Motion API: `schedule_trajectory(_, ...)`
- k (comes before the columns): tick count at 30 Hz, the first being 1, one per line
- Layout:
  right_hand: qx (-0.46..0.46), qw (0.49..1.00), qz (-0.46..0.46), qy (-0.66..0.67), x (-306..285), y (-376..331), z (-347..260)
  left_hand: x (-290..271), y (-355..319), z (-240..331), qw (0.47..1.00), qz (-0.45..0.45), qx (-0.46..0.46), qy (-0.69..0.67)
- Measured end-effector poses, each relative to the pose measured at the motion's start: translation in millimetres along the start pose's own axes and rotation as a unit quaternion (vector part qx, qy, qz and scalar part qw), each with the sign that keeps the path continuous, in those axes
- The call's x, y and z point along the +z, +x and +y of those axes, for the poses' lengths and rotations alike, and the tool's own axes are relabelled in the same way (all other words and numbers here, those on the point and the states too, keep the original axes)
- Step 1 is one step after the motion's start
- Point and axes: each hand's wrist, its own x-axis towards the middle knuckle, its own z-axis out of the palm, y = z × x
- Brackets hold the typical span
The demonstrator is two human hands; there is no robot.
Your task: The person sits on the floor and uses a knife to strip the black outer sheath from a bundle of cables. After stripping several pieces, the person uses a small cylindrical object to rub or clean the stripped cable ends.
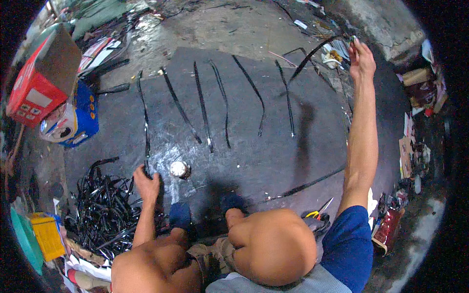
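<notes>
High at the far right, my right hand (362, 61) is raised with its fingers closed on the end of a black strip (312, 52). That strip arcs down to the left, its free end near the top of a strip lying on the dark mat (273, 161). My left hand (146, 184) is low at the left, its thumb and fingers apart around the lower end of another black strip (145, 122). Several more black strips, among them a bent one (251, 88), lie spaced in a row across the mat.
A tangled heap of black strips (105, 210) lies left of my left hand. A small round whitish container (180, 169) stands on the mat. Red (44, 83) and blue (85, 117) boxes are at the left. Yellow-handled scissors (315, 214) lie by my right knee. Clutter lines the right edge.
</notes>
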Motion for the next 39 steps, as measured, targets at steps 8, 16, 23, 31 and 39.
schedule_trajectory(8, 0.027, 0.927, 0.267, -0.261, -204.0, -93.7, 119.8, 13.1, -1.6, -38.8, 1.000, -0.012, -0.011, 0.019)
schedule_trajectory(16, 0.117, 0.736, 0.196, -0.637, -215.6, -293.5, 242.1, 23.9, 10.8, -36.5, 0.961, -0.036, -0.072, -0.265)
schedule_trajectory(23, 0.123, 0.818, -0.490, -0.276, 54.0, -496.7, 191.3, 4.0, 7.4, 11.0, 0.879, -0.151, -0.195, -0.409)
schedule_trajectory(31, 0.222, 0.868, -0.388, -0.214, 96.8, -510.4, 189.4, -0.6, -10.3, 19.1, 0.818, -0.222, -0.240, -0.473)
schedule_trajectory(39, 0.185, 0.871, -0.411, -0.194, 111.1, -509.9, 172.3, -2.3, -21.6, 21.8, 0.654, -0.342, -0.276, -0.616)
